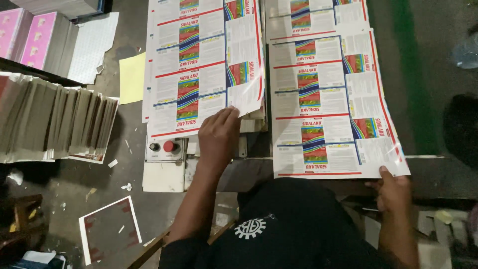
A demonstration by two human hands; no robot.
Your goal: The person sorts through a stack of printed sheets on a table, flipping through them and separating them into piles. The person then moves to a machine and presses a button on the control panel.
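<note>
The left hand (218, 135) lies flat, fingers spread and released, pressing on the near corner of the left stack of printed sheets (204, 65). No grip is closed here; the palm only rests on the paper. Just below this hand sits a control box (164, 148) with 1 black and 1 red button.

The right hand (393, 192) has its grip clenched on the near right corner of the right stack of printed sheets (328, 99), thumb on top and fingers beneath the edge. That stack extends away from the grip across the surface (249, 172), with its near edge overhanging toward the person.

The 2 stacks lie side by side, just apart, each bearing repeated label panels in white, red, blue and green.

Left of the left hand, a yellow sheet (132, 77) lies on the floor (99, 199). Further left, bundles of folded cartons (55, 119) stand on edge. A loose sheet with a red border (109, 229) lies on the floor below them.
</note>
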